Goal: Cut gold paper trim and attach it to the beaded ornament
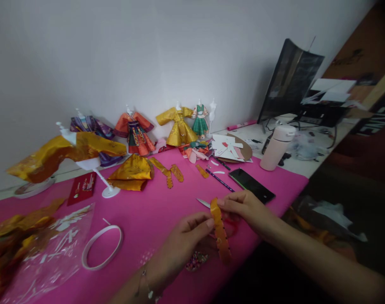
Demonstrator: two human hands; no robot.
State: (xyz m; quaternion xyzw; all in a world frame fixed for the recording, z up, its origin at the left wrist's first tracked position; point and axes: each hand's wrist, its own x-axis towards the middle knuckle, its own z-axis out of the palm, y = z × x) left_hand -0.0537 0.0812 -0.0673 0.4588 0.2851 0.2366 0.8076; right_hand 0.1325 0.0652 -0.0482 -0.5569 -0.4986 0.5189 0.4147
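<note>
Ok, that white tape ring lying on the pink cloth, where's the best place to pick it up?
Probably the near-right rim of the tape ring, pinched from above across the thin band. It lies flat with an open middle, so one finger fits inside, and that side is clear of the plastic bag.

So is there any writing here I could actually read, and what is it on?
None can be read for certain.
Small red card on the pink table cover: white print, too blurred.
Brown board at upper right: dark marking, illegible.
Dark panel at the right edge: large pale letters, cut off and blurred.
</note>
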